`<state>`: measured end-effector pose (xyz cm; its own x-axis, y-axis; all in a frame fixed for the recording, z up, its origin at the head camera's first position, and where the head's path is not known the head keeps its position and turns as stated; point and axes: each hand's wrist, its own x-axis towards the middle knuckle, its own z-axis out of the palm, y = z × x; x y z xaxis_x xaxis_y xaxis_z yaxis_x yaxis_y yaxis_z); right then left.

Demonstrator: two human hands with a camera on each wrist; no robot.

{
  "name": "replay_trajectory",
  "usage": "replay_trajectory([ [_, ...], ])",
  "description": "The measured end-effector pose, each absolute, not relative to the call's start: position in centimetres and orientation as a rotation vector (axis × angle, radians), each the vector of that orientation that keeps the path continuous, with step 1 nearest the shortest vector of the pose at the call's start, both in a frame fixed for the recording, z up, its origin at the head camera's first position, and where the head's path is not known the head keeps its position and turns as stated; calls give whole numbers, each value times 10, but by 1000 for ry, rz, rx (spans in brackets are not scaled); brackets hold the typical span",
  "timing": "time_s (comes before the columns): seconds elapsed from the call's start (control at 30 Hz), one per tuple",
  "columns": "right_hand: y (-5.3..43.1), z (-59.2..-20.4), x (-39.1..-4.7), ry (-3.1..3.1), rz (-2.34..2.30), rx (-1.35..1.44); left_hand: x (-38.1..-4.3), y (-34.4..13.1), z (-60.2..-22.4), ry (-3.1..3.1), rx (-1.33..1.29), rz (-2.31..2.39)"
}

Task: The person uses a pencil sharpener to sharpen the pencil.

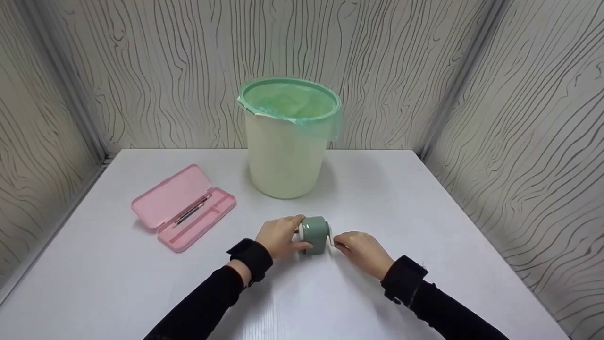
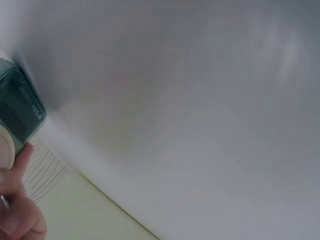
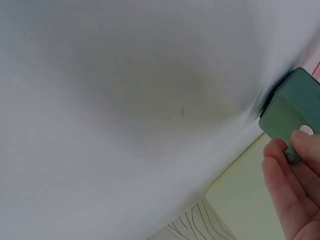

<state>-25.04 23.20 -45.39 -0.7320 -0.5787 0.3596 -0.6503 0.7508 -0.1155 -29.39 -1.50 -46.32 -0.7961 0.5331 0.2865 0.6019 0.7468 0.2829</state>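
Note:
A green crank pencil sharpener [image 1: 314, 235] stands on the white table in front of the bin. My left hand [image 1: 279, 237] grips it from the left, thumb and fingers about its pale front ring [image 2: 6, 147]. A short dark piece, probably part of a pencil, shows between that hand and the ring; most of it is hidden. On the other side, my right hand [image 1: 363, 250] pinches the small green knob [image 3: 292, 154] of the white crank handle [image 1: 331, 236] between thumb and fingers. Both wrists wear black bands.
Left of the hands lies an open pink pencil case [image 1: 172, 196] with pencils [image 1: 191, 212] in one compartment. Behind the sharpener stands a tall pale green bin [image 1: 285, 160] lined with a green bag. Wood-grain panels enclose the table [image 1: 401, 198] at the back and sides.

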Motion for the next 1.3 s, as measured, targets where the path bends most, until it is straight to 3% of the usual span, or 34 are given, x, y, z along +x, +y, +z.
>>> replay_trajectory([
  [0.33,217,-456,-255,-2689,325,978,-296,-31,-468,-2760,-864,-703],
  [1.3,213,-458,-254,-2699,263,1010,-297,-16,-461,-2805,-827,-683],
])
